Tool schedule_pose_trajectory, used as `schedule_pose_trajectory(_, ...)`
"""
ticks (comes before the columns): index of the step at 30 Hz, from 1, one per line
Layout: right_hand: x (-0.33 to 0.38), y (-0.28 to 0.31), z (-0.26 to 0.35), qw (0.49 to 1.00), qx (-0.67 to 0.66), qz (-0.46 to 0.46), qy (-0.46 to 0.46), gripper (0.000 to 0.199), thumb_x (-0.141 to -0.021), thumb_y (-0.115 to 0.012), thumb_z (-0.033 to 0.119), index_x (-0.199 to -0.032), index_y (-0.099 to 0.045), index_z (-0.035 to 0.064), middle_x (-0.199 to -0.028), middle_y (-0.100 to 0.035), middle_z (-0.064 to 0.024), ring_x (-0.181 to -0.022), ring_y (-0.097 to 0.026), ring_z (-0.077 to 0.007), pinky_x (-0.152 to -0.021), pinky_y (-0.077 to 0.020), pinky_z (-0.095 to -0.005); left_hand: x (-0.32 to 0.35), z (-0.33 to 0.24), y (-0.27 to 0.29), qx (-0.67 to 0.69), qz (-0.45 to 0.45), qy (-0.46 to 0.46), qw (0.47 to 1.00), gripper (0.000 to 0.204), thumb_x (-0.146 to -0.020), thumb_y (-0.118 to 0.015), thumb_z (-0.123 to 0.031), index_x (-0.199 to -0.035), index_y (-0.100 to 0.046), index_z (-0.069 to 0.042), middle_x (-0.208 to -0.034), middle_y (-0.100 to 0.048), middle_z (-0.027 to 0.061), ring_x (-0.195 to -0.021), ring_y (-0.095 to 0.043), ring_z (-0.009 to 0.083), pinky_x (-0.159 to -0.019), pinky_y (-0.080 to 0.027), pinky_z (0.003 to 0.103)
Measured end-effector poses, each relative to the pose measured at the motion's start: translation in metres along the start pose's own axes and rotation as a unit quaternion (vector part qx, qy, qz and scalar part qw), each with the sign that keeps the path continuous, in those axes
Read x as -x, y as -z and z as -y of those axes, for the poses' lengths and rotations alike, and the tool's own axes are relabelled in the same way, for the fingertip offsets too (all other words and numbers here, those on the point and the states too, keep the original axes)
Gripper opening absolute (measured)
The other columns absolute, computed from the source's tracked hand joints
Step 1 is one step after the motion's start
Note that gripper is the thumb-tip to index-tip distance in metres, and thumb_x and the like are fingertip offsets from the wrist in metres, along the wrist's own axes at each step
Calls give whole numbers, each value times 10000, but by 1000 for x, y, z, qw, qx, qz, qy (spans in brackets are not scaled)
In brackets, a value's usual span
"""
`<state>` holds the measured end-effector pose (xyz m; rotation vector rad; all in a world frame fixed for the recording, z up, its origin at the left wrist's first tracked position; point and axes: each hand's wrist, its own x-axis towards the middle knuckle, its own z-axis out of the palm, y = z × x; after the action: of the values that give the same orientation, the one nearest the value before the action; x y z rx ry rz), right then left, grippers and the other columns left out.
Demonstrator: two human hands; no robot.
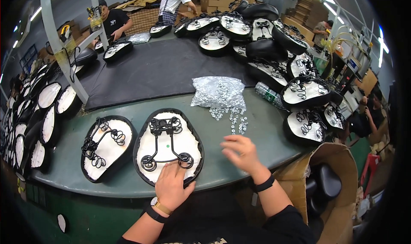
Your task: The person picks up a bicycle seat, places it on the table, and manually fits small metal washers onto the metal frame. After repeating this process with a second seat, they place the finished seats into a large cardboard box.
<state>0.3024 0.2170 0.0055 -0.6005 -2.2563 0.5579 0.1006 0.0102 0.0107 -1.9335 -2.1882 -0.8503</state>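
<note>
A bicycle saddle (168, 144) lies upside down before me, white underside up, with a black wire frame and coil springs (165, 126) on it. My left hand (173, 185) rests on its near end, fingers stretched flat by the springs at the near end of the frame. Over the table to the right, my right hand (242, 153) hovers with its fingers apart, holding nothing that I can see. Just beyond it, small metal nuts (239, 127) are scattered in front of a clear plastic bag (218, 92) full of them. A second upturned saddle (109, 147) lies to the left.
Upturned saddles (306, 92) are piled at the right and far side, beside a plastic bottle (269, 94). More saddles (49, 94) are stacked left, near a metal post (64, 60). A cardboard box (295, 184) with black saddles stands lower right. Several people work around the table.
</note>
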Motion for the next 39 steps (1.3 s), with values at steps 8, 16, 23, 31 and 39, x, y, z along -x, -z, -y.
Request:
schedule_pose_trajectory(8,18,12,-40,965,218,34,-139,249,-864,-777,205,-1108,-776,155,-908,-665,-69,-780,-689,-293,-690,-567,-421,-6,-4,-1,6,74,45,996,760,-720,-825,-281,-1373,-549,-4,-1229,-551,228,-1196,-519,414,-1050,-432,505)
schedule_pose_trajectory(16,34,-11,-62,974,216,-14,-66,139,-842,-797,174,-969,-770,123,-844,-649,-63,-740,-687,-272,-655,-566,-395,47,35,45,9,-34,-8,999,336,-707,-868,-185,-1003,-726,-111,-998,-665,45,-1000,-604,274,-910,-450,443)
schedule_pose_trajectory(23,11,-10,38,895,-328,-8,-302,115,-895,-793,96,-939,-744,1,-825,-699,-9,-667,-616,-66,-583,-502,-224,35,5,1,117,-79,-24,990,198,-788,-820,-176,-960,-732,-134,-853,-606,33,-859,-592,258,-817,-449,406)
schedule_pose_trajectory(31,32,-54,114,808,-463,182,-315,177,-960,-760,183,-970,-721,11,-825,-699,-12,-660,-603,-51,-592,-508,-207,40,-7,24,168,-175,23,970,234,-766,-856,-172,-986,-777,-156,-905,-645,-6,-882,-609,210,-803,-420,368)
schedule_pose_trajectory(39,22,-76,133,733,-512,234,-380,161,-939,-769,200,-960,-718,49,-801,-692,-23,-640,-633,-113,-570,-524,-256,51,9,52,78,-182,82,977,191,-717,-881,-201,-892,-807,-209,-1113,-641,-6,-1103,-535,253,-978,-346,425)
